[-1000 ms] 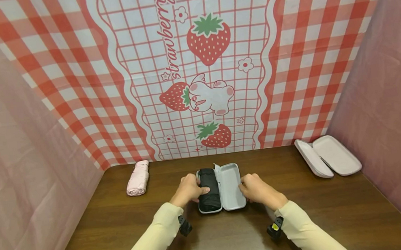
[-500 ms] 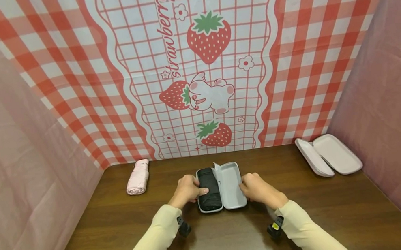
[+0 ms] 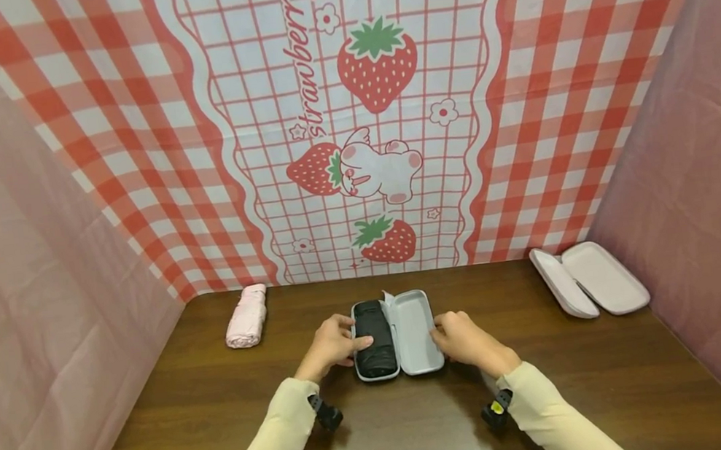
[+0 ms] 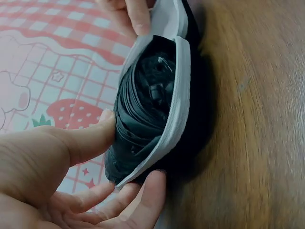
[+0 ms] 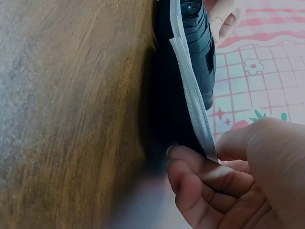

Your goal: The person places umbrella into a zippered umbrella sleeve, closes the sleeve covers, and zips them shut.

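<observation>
A small zip case (image 3: 415, 333) lies open like a book on the table, its shell black outside with a pale grey zip edge (image 4: 179, 90). In its left half sits a black folded compact umbrella (image 3: 375, 341), its pleated cloth (image 4: 136, 114) filling that half. My left hand (image 3: 332, 345) grips the case's outer left side, thumb on the umbrella and fingertips along the rim. The right hand (image 3: 465, 342) pinches the outer edge of the lid half between thumb and curled fingers (image 5: 188, 179).
A pink rolled bundle (image 3: 247, 316) lies at the table's back left. Another pale case (image 3: 606, 278) stands open at the back right, by the side curtain (image 3: 692, 183). A strawberry-printed cloth (image 3: 388, 178) hangs behind the brown table (image 3: 235, 414).
The left wrist has drawn slightly left, with the thumb still on the umbrella. The right hand and the case have barely moved.
</observation>
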Demonstrator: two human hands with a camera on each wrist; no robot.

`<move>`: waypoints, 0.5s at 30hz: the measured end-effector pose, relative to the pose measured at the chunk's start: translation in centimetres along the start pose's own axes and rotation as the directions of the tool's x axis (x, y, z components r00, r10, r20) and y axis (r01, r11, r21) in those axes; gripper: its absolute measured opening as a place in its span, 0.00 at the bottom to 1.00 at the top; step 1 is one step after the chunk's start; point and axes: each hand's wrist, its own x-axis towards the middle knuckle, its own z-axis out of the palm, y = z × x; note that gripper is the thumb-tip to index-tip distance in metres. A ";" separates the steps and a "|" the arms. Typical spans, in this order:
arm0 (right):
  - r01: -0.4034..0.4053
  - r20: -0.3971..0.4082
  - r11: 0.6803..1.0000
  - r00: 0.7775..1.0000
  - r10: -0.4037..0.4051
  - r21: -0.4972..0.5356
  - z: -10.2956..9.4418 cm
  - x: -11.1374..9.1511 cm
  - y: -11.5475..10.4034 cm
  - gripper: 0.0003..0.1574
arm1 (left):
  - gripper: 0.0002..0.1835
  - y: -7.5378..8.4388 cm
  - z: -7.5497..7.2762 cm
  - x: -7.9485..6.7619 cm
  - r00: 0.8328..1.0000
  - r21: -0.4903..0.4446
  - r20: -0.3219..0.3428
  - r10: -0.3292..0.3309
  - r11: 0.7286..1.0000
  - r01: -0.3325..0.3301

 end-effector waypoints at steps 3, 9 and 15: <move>-0.007 -0.001 1.000 1.000 0.007 0.009 0.1 0.0 0.1 0.12 | 0.35 -0.3 -0.1 -0.1 1.000 -0.051 0.018 -0.016 0.999 0.017; -0.023 0.003 0.999 1.000 0.023 0.024 0.1 -0.2 0.3 0.13 | 0.30 -0.9 -0.5 -0.1 0.997 -0.177 0.066 -0.039 0.983 0.050; -0.016 -0.005 0.999 1.000 0.016 0.032 0.1 -0.2 0.4 0.13 | 0.22 -1.4 -0.7 -0.2 0.996 -0.259 0.077 -0.042 0.964 0.061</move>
